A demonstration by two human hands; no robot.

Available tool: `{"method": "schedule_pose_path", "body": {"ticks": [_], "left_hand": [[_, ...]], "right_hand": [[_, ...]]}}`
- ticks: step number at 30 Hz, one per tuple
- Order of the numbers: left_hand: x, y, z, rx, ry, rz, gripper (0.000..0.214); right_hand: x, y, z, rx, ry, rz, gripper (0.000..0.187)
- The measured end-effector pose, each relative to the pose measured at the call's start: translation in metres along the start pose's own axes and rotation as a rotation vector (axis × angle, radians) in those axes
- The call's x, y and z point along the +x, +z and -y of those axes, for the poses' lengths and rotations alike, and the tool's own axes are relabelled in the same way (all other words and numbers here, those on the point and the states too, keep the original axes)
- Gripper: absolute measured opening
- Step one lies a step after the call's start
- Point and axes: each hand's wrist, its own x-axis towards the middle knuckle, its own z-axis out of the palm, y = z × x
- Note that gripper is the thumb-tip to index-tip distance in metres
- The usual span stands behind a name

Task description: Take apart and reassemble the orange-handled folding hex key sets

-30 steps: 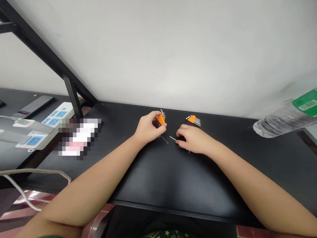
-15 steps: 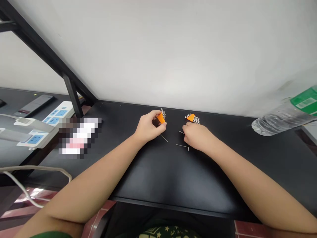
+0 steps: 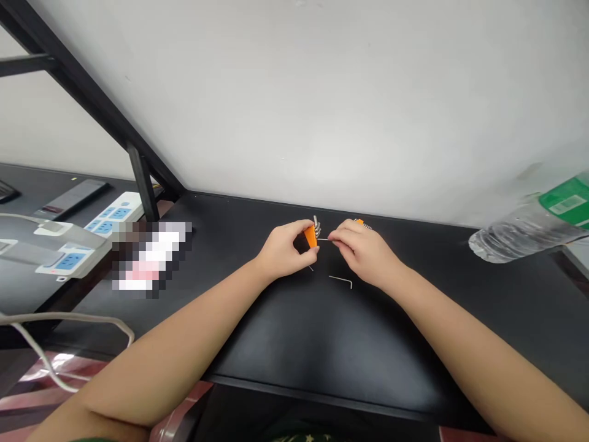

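My left hand [image 3: 288, 248] pinches an orange hex key holder [image 3: 311, 237] by its edges, with several short metal key ends [image 3: 317, 226] sticking up from it. My right hand [image 3: 365, 247] is closed on a thin hex key [image 3: 324, 239], whose tip reaches the holder's right side; whether it has entered a slot I cannot tell. Behind my right hand, a second orange holder [image 3: 360, 221] with keys is mostly hidden. A loose L-shaped hex key [image 3: 341, 279] lies on the table below my hands. Under my left hand, the end of another thin key [image 3: 311, 268] shows.
The black table [image 3: 294, 331] runs back to a white wall. A clear bottle with a green label [image 3: 529, 224] lies tilted at the right. At the left are a white power strip [image 3: 113, 215] with plugs, a dark phone-like slab [image 3: 76, 197], cables and a black metal frame [image 3: 143, 184].
My right hand has lifted a thin hex key from the table and brought it to the orange holder. My left hand still grips the holder, now slightly further right in view.
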Motion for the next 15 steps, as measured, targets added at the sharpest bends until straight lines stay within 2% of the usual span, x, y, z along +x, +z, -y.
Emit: {"method": "schedule_pose_path", "body": {"ticks": [8, 15], "left_hand": [[-0.001, -0.002, -0.008, 0.030, 0.011, 0.047, 0.035], [-0.001, -0.001, -0.008, 0.032, 0.001, 0.024, 0.036]], "right_hand": [[-0.002, 0.003, 0.003, -0.118, -0.076, 0.024, 0.027], [-0.002, -0.007, 0.007, -0.184, -0.024, 0.045, 0.026]]}}
